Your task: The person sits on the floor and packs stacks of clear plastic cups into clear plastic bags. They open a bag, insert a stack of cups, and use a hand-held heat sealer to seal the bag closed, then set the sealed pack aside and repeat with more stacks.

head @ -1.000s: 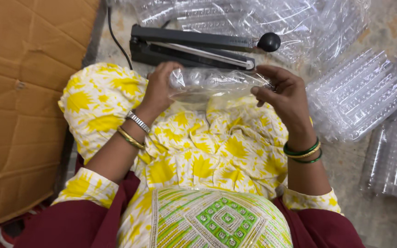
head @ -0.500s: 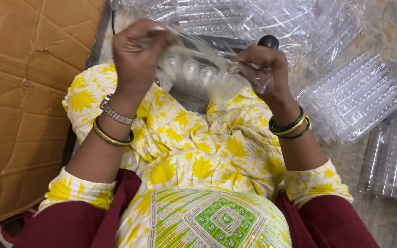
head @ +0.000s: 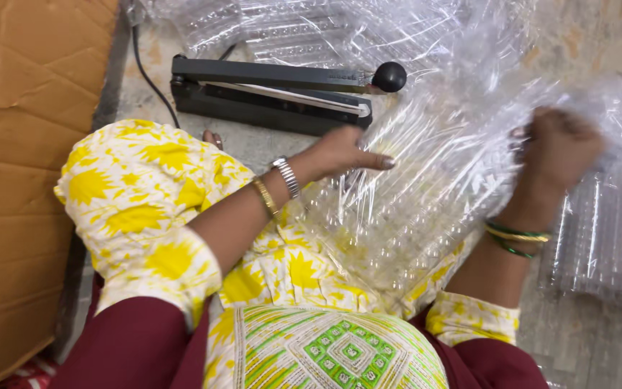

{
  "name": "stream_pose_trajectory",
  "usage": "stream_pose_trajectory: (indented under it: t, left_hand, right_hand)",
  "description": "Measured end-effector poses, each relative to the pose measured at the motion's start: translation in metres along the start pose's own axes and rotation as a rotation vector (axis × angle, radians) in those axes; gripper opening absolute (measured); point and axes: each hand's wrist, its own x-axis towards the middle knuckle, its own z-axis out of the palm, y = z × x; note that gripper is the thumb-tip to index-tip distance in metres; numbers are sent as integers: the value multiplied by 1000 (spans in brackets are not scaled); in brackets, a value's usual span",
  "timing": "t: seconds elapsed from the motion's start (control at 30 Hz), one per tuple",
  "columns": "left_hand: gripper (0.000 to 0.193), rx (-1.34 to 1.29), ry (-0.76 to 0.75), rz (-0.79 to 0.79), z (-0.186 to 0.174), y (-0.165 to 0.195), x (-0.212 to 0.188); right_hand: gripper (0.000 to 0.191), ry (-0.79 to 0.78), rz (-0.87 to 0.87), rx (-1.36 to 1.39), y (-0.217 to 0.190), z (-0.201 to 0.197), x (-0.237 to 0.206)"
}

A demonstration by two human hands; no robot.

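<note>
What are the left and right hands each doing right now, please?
Left hand: open, fingers stretched flat on the clear plastic packaging.
Right hand: closed, gripping the same clear plastic packaging at its far edge.

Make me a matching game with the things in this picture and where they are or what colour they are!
Things:
1. heat sealer
2. cardboard
3. clear plastic tray
4. green bangles

Places and colours:
A. brown, flat along the left edge
B. on the right wrist
C. black, on the floor ahead of the knees
D. see-through, held across the lap by left hand and right hand

Pairs: 1-C, 2-A, 3-D, 4-B
</note>
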Motion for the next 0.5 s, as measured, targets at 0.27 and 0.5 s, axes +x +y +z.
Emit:
stream_pose_trajectory:
  t: [0.27, 0.5]
  left_hand:
    - [56, 32, 114, -416, -27, -78, -6]
    - [52, 196, 323, -427, -81, -71, -80]
  right_hand:
    - [8, -204, 294, -209, 132, 86, 1]
    - [26, -950, 77, -424, 72, 178, 65]
